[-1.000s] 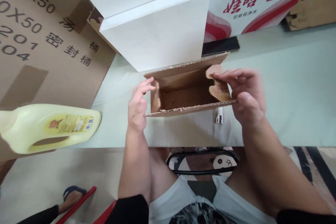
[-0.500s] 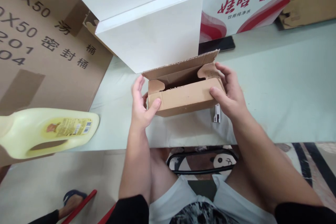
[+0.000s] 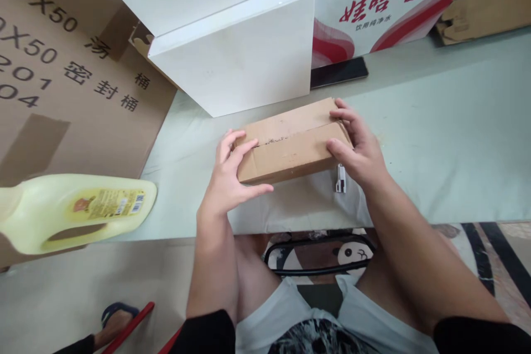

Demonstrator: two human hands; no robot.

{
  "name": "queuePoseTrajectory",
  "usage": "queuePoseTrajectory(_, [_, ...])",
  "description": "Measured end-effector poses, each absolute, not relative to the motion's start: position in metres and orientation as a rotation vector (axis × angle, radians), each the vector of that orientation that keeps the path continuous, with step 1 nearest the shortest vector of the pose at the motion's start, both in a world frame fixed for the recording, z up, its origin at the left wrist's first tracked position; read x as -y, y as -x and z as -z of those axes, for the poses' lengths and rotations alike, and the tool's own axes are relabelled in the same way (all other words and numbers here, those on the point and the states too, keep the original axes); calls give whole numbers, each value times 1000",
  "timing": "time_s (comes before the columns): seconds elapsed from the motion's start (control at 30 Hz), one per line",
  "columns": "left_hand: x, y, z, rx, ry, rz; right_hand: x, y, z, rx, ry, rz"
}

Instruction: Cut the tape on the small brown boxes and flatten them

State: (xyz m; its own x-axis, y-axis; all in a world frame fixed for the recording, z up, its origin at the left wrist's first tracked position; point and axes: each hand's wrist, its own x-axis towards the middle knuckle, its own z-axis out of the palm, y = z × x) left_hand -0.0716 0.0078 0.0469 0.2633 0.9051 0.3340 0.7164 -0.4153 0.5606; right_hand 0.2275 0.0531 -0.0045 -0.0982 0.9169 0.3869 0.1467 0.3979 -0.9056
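A small brown cardboard box (image 3: 290,141) lies on the pale green table (image 3: 435,138) with both top flaps folded down. My left hand (image 3: 230,177) grips its left end, fingers on the top flap and thumb along the front. My right hand (image 3: 357,149) clasps the right end, fingers pressing the flaps down. A small white and black object (image 3: 341,178) lies on the table just under my right hand.
A large white box (image 3: 232,55) stands right behind the small box, and a red-and-white printed carton (image 3: 385,5) with a dark phone (image 3: 338,73) in front. A big brown carton (image 3: 62,77) leans at left. A yellow jug (image 3: 74,210) lies at left. Someone's foot (image 3: 116,318) shows below.
The box was open with its flaps up; my hands folded the side tabs in, then the front and back flaps down, so it is closed now.
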Motion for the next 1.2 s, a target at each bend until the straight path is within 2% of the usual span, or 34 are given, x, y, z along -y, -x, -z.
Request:
queuePoseTrajectory(0.13, [-8,72,-47,-1535,-2191,-908,-53,-228,8,1560,935,-830])
queuePoseTrajectory(0.23, [-14,84,-38,-1546,-2084,-1097,-54,-228,16,1539,903,-888])
queuePoseTrajectory(0.37, [-22,101,-20,-1495,-1557,-1437,-53,-229,23,1511,957,-968])
queuePoseTrajectory(0.43, [-25,101,-12,-1390,-1233,-1453,-51,-226,20,1545,955,-998])
queuePoseTrajectory(0.67, [-24,60,-3,-1163,-674,-896,-43,-219,-8,1762,830,-896])
queuePoseTrajectory(0.87, [-19,47,-15,-1228,-807,-405,-39,-230,-23,1699,871,-893])
queuePoseTrajectory(0.93, [-21,52,-15,-1315,-923,-339,-38,-231,-25,1713,873,-930])
queuePoseTrajectory(1.0, [-23,58,-15,-1503,-1051,-530,-37,-229,-26,1748,878,-952])
queuePoseTrajectory(1.07, [-25,63,-15,-1633,-1187,-912,-37,-226,-26,1809,856,-950])
queuePoseTrajectory(1.13, [-25,63,-18,-1578,-1376,-1232,-35,-222,-26,1895,818,-947])
queuePoseTrajectory(1.2, [-24,59,-21,-1432,-1658,-1285,-34,-218,-27,1976,780,-959])
